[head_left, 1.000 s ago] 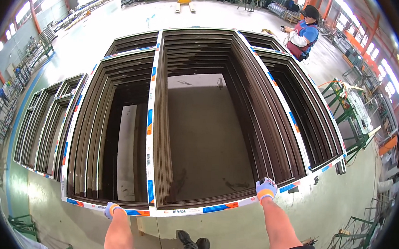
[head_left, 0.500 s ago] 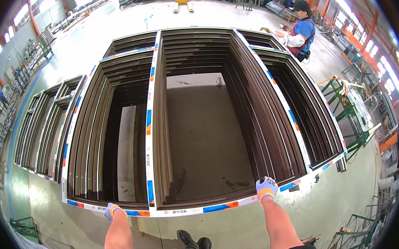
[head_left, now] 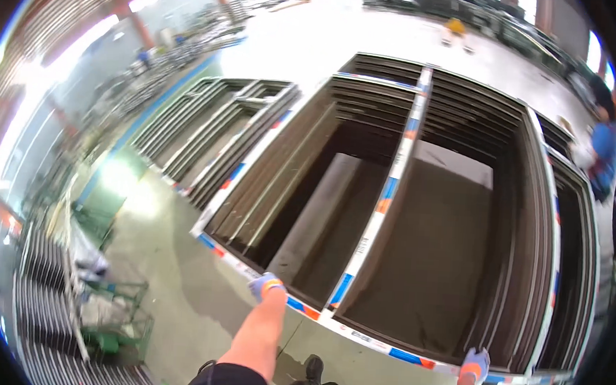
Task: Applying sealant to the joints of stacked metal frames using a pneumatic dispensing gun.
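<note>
A stack of large dark brown window frames (head_left: 379, 225) lies flat before me, its top faces covered in white tape with blue and orange patches. With fingers bent over the near rail of the top frame, my left hand (head_left: 267, 286) grips it left of the middle bar. My right hand (head_left: 476, 365) is closed on the same rail farther right, close to the right-hand upright bar. Both hands wear pale purple and orange gloves. The undersides of my fingers are hidden by the rail.
A smaller stack of frames (head_left: 213, 134) adjoins on the left. Green metal stands (head_left: 120, 315) and long dark profiles (head_left: 44, 303) are at the lower left. A person in blue (head_left: 603, 150) is beyond the far right corner. A yellow pallet jack (head_left: 456, 29) stands at the back.
The view has swung to the left, so the frames appear farther right and tilted. Both hands keep about the same places on the near rail.
</note>
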Motion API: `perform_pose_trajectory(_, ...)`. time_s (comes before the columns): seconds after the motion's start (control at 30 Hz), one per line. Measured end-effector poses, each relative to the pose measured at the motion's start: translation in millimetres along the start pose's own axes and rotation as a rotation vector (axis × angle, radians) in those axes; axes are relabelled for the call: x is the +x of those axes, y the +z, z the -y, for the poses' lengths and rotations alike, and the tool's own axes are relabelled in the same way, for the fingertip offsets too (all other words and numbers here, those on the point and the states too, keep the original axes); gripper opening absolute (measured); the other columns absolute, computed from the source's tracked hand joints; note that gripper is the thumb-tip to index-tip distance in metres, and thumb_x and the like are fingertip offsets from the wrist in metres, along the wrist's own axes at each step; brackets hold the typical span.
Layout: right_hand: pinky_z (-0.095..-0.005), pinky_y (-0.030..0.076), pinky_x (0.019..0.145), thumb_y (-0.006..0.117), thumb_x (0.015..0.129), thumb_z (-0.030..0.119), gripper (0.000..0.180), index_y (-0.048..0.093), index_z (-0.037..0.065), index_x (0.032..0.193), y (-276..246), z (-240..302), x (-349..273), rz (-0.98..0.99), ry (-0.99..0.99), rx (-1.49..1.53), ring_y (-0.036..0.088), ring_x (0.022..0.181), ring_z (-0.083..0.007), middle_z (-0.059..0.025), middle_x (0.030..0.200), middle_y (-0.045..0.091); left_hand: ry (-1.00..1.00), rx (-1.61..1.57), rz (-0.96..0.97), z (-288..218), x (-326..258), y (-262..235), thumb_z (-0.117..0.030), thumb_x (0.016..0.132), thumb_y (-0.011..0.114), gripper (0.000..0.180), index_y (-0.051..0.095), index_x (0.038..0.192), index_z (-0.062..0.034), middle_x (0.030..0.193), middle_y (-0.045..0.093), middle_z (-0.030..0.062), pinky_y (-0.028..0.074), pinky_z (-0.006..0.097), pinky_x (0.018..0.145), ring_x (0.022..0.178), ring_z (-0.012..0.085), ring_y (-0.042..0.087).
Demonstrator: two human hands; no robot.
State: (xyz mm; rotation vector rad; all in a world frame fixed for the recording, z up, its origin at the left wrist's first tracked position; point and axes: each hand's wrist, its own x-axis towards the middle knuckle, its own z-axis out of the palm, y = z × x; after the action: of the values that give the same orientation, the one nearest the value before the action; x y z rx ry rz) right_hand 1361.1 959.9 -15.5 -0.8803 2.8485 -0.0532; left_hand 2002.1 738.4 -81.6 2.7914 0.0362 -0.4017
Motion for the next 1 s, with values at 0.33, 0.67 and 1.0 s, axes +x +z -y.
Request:
perform_pose_trajectory(0.33, -0.0436, 0.049, 0.092, 0.059, 0.089, 0.033, 0.031, 0.067, 0.006, 0.101, 28.2, -33.2, 16.2, -0.106, -0.057, -0.055, 0.063, 0.105, -0.0330, -0.0155, 0.105, 0.067, -0.099, -0.134, -0.019, -18.7, -64.5, -54.0, -0.034, 0.080, 0.064, 0.042, 0.058, 0.109, -0.0030, 0.106, 0.070, 0.0160, 0.056, 0.045, 0.083, 0.093, 0.0335, 0.070)
perform_pose_trajectory(0.67, -0.0440, 0.049, 0.091, 0.060, 0.089, 0.033, 0.031, 0.067, 0.007, 0.102, 13.7, -30.5, 1.6, -0.154, 0.001, -0.063, 0.064, 0.103, -0.0328, -0.0146, 0.105, 0.068, -0.076, -0.110, 0.021, -20.9, -73.7, -42.1, -0.036, 0.082, 0.063, 0.046, 0.058, 0.113, -0.0035, 0.108, 0.070, 0.0162, 0.056, 0.045, 0.083, 0.096, 0.0335, 0.070)
perform_pose_trajectory(1.0, -0.0408, 0.048, 0.099, 0.057, 0.084, 0.041, 0.046, 0.069, 0.006, 0.112, -30.4, 14.1, -3.7, 0.053, 0.049, -0.089, 0.063, 0.113, -0.0299, -0.0151, 0.116, 0.068, 0.192, 0.268, 0.233, 1.7, 4.5, 15.5, -0.039, 0.088, 0.061, 0.051, 0.053, 0.121, -0.0008, 0.116, 0.064, 0.0178, 0.056, 0.045, 0.079, 0.100, 0.0275, 0.069)
